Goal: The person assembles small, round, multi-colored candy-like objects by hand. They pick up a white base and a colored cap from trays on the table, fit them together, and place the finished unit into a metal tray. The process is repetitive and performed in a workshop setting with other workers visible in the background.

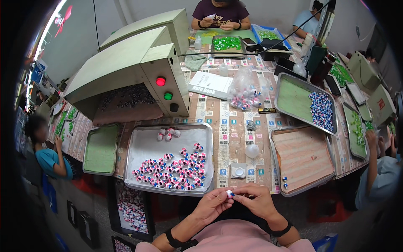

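A small white figure piece with blue and dark spots is held between my two hands in front of my body, just off the table's near edge. My left hand pinches its white side between thumb and fingers. From the other side, the fingertips of my right hand are closed on its blue part. Left of my hands, a metal tray lined with white holds many small pink, white and blue figure pieces. Several paler pieces lie in a group at its far side.
A small white dish stands just beyond my hands. At right are an orange-lined tray and a green-lined tray holding blue-white pieces. A large cream machine with lit buttons stands at far left. Other people sit around the table.
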`<move>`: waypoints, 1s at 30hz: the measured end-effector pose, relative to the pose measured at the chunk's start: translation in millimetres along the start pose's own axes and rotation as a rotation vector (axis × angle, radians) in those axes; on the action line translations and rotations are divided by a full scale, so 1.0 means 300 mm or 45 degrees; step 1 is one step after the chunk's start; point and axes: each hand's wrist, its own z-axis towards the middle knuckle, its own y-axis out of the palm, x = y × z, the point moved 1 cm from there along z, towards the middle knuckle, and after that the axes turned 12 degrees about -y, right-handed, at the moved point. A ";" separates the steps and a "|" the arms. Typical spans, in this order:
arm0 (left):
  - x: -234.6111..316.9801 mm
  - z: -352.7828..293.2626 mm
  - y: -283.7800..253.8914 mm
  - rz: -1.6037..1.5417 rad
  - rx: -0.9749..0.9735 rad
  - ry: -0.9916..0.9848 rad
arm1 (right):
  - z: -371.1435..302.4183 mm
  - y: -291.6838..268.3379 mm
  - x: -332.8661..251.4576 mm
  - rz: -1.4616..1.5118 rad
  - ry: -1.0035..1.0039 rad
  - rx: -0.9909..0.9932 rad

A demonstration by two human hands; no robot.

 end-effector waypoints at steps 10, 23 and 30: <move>0.007 -0.009 0.010 0.146 0.154 0.060 | -0.001 0.027 -0.004 -0.091 -0.178 0.077; 0.408 -0.303 -0.156 0.824 1.028 0.921 | -0.016 -0.006 -0.070 -0.392 -0.418 0.163; 0.621 -0.492 -0.417 1.782 1.880 1.148 | -0.060 -0.111 -0.033 -0.422 -0.165 0.341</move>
